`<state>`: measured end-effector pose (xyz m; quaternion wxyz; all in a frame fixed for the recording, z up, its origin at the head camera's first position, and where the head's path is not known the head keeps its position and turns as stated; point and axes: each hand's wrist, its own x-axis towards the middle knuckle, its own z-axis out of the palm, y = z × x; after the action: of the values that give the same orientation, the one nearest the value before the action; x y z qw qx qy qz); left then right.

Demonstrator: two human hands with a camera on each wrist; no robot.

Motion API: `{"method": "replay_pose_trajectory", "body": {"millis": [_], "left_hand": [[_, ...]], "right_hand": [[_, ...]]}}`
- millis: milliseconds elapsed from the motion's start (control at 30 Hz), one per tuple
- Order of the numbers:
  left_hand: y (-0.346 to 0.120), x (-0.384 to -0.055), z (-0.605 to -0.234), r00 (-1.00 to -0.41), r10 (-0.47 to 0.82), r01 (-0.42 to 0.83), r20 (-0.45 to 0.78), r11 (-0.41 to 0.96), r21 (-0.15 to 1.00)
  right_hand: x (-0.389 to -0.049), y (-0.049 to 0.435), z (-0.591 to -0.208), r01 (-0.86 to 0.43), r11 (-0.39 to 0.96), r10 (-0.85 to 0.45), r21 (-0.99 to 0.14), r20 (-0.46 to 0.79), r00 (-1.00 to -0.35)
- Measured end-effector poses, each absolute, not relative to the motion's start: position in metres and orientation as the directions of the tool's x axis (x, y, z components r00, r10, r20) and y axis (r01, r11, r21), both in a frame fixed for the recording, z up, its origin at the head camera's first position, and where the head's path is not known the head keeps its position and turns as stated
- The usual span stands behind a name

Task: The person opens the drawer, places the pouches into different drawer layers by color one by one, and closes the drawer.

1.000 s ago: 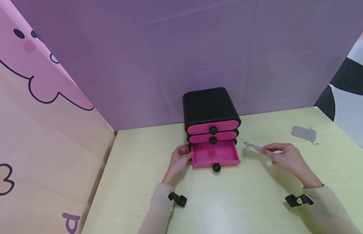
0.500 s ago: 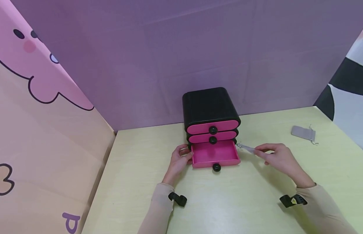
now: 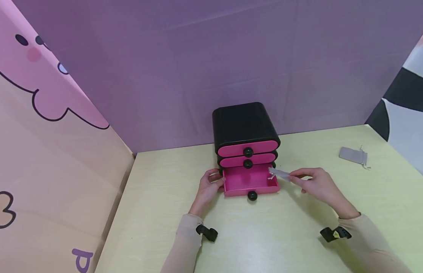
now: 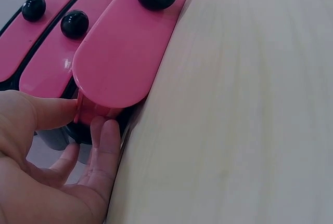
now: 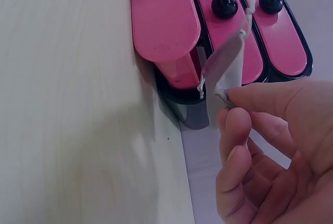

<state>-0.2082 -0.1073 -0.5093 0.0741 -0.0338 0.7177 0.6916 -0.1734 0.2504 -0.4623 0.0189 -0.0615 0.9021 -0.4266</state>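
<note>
A small black chest (image 3: pixel 243 121) has pink drawers with round black knobs. Its bottom drawer (image 3: pixel 249 178) is pulled out, and its bare pink floor shows. My left hand (image 3: pixel 209 186) holds this drawer by its left side wall, thumb at the wall's top edge and fingers lower down in the left wrist view. Between thumb and fingertips, my right hand (image 3: pixel 315 184) pinches a small grey drawstring pouch (image 3: pixel 280 173). The pouch's corded end overlaps the drawer's right side in the head view. In the right wrist view the pouch (image 5: pixel 229 73) tilts up in front of the drawer fronts.
A second grey drawstring pouch (image 3: pixel 353 154) lies on the pale wooden table (image 3: pixel 163 197), toward the back right. A purple cloth backdrop (image 3: pixel 163 76) stands behind the chest, with a printed panel (image 3: pixel 54 159) along the left side.
My right hand has moved left with the pouch, bringing its corded end from beside the chest to over the drawer's right side. The left hand and drawer have stayed in place.
</note>
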Motion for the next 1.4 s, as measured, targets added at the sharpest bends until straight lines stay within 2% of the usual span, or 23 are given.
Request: {"method": "replay_pose_trajectory", "body": {"millis": [667,1400], "left_hand": [[-0.107,-0.208,-0.511,-0.984,0.041,-0.172,-0.173,0.037,0.984],[-0.107,-0.209,-0.513,-0.986,0.048,-0.156,-0.159,0.050,0.986]], "right_hand": [[-0.174,0.226,-0.455,-0.139,0.649,-0.151,-0.748,0.053,-0.987],[-0.184,0.200,-0.466,-0.158,0.598,-0.165,-0.786,0.073,-0.984]]}}
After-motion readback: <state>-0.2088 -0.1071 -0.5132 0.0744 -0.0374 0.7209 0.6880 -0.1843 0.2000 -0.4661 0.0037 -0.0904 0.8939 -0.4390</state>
